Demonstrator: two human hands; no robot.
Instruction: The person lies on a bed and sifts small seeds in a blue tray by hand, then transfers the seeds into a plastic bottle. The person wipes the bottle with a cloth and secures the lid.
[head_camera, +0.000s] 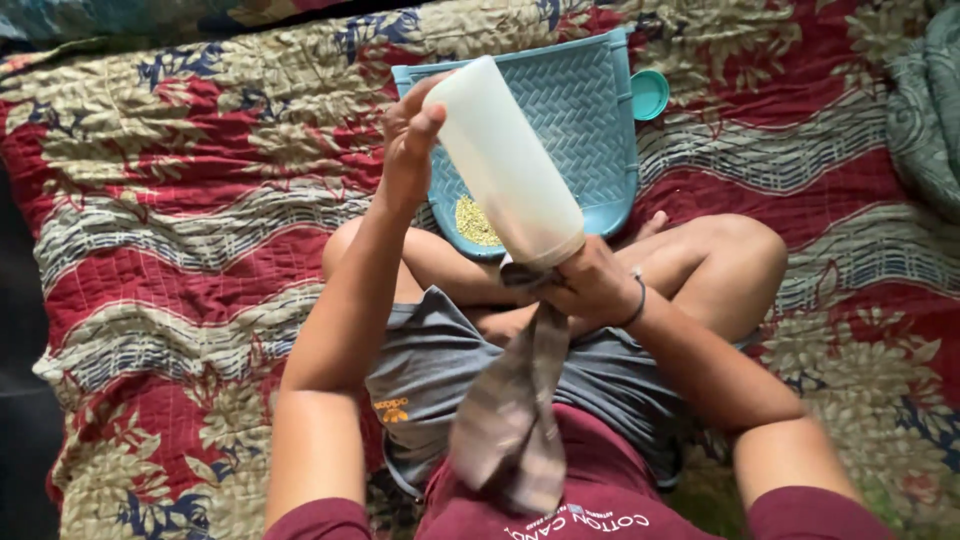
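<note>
Spread under everything is a quilted bedcover (170, 220) in red, cream and olive with blue flower shapes, and the person sits cross-legged on it, knees out to either side. Both hands meet on a translucent white plastic bottle (505, 165), which is tilted with its base up and away from the body and its mouth end down toward the lap. At the upper end, the left hand (408, 140) clasps the base, fingers curled over one side and the thumb pressed against the bottle wall, a full, closed hold. At the lower end, the right hand (585, 285) is wrapped tight around the bottle's mouth together with the top of a grey striped cloth (515, 410); a dark band sits on that wrist. Whether the cloth goes inside the mouth or only covers it cannot be told. From this lower grip the cloth hangs down over the grey shorts toward the maroon shirt. Just beyond the bottle, behind both grips, lies a light blue woven-pattern tray (585, 110) on the cover, and a small heap of yellowish grain (476, 224) sits in its near corner, close beside the bottle's middle. Touching the tray's far right edge is a small round teal lid (650, 94).
</note>
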